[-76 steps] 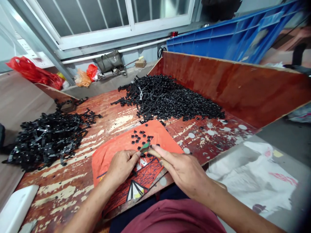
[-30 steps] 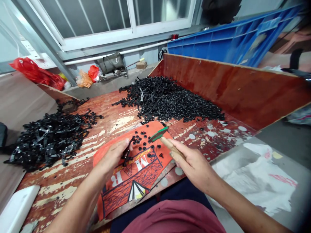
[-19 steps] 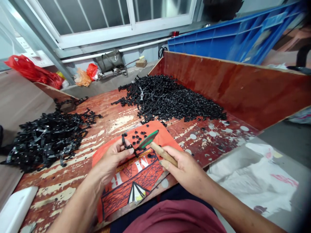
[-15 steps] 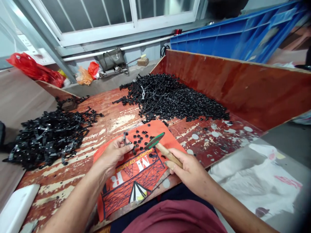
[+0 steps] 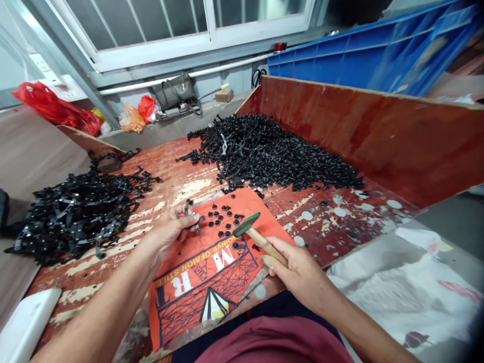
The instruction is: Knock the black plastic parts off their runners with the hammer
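Observation:
My left hand (image 5: pixel 170 229) pinches a small black strip-like part (image 5: pixel 197 225) with round ends, just above the upper left of an orange printed cloth (image 5: pixel 212 252). My right hand (image 5: pixel 291 262) is closed around the wooden handle of a small hammer (image 5: pixel 268 247). Its narrow head is green and dark and hovers over or rests on the cloth; which one I cannot tell. Several small black round pieces (image 5: pixel 217 220) lie scattered on the cloth between the two hands.
A large heap of black parts (image 5: pixel 260 151) lies at the back of the worn red tabletop (image 5: pixel 196 186). Another heap of black strips (image 5: pixel 75 217) is at left. A red board (image 5: pixel 359 126) walls the right side, with a blue crate (image 5: pixel 340 65) behind it. White sacking (image 5: pixel 397 287) lies at right.
My left hand has drawn to the left and slightly up with the black part, away from the round pieces. My right hand, with the hammer, has shifted only slightly in view.

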Motion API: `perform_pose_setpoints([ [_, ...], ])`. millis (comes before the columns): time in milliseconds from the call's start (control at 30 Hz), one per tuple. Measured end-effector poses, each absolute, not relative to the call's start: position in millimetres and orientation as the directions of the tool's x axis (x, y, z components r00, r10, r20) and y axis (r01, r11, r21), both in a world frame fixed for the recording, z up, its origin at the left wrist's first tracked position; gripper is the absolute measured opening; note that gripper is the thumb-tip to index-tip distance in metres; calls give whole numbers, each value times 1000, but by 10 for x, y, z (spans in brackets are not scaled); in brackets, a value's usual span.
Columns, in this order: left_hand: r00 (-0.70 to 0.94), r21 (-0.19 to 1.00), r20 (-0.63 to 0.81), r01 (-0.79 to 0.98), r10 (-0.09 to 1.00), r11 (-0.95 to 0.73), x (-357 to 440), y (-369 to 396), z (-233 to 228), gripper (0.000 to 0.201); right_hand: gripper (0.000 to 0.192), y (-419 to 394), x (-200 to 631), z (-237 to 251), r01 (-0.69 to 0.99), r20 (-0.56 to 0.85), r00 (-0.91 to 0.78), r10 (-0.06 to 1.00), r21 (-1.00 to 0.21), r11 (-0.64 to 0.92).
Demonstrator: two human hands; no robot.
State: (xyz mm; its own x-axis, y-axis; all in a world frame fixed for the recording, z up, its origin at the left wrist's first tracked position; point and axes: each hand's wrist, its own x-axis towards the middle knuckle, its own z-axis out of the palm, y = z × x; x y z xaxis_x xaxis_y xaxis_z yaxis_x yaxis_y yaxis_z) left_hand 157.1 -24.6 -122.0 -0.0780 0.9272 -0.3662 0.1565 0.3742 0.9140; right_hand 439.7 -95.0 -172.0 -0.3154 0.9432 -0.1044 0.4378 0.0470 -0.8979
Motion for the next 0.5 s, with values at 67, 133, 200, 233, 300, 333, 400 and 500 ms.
perform_pose_setpoints([
  [67,-42,908,-385,164,922,386,1548,-203,-1244,34,28,-944,4395,-1730,427,-102,-320,942,-903,48],
  [133,1,903,-406,158,914,400,1554,-180,-1291,34,26,-939,4391,-1732,422,-110,-318,942,-906,36],
  [200,6,896,-424,151,906,418,1570,-168,-1346,34,24,-935,4389,-1730,432,-125,-310,942,-902,23],
  [233,3,891,-433,151,901,427,1575,-162,-1370,33,23,-934,4390,-1729,438,-128,-308,943,-899,21],
  [300,-4,885,-445,152,895,440,1577,-150,-1406,33,23,-931,4392,-1725,444,-123,-310,943,-896,29],
  [333,-6,883,-450,150,893,445,1574,-142,-1417,33,24,-930,4393,-1720,443,-120,-314,942,-896,34],
  [400,-4,878,-462,141,887,457,1564,-126,-1426,32,26,-928,4394,-1705,446,-120,-322,939,-894,38],
  [500,4,870,-478,137,878,473,1546,-109,-1418,31,25,-925,4387,-1669,463,-127,-320,939,-885,38],
])
